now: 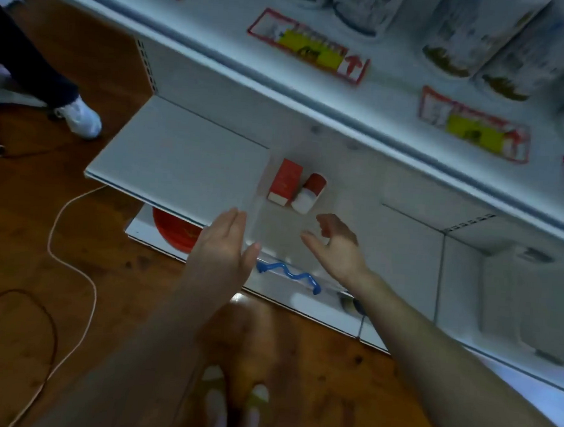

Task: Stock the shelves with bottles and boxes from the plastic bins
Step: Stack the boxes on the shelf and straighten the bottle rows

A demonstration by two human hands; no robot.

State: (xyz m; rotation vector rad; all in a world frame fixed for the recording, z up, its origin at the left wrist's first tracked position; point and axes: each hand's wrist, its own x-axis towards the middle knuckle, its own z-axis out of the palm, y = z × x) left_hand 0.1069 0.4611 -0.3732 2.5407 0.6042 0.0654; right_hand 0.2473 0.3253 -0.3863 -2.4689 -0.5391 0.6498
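Your left hand is held flat at the front edge of the white shelf, fingers straight and together, gripping nothing. Your right hand hangs just beside it with fingers loosely curled and thumb out, also holding nothing. Between and beyond them a faint clear bin appears to sit on the shelf; blur hides its outline, and you cannot tell whether either hand touches it. A red box and a white bottle with a red cap lie side by side, touching, inside that area. A blue wavy strip runs along the front edge below your hands. The upper shelf carries red-framed price labels and blurred jars. A red disc shows under the shelf. The floor is brown wood, crossed by a white cable and a dark cable. Another person's white shoe stands at upper left.
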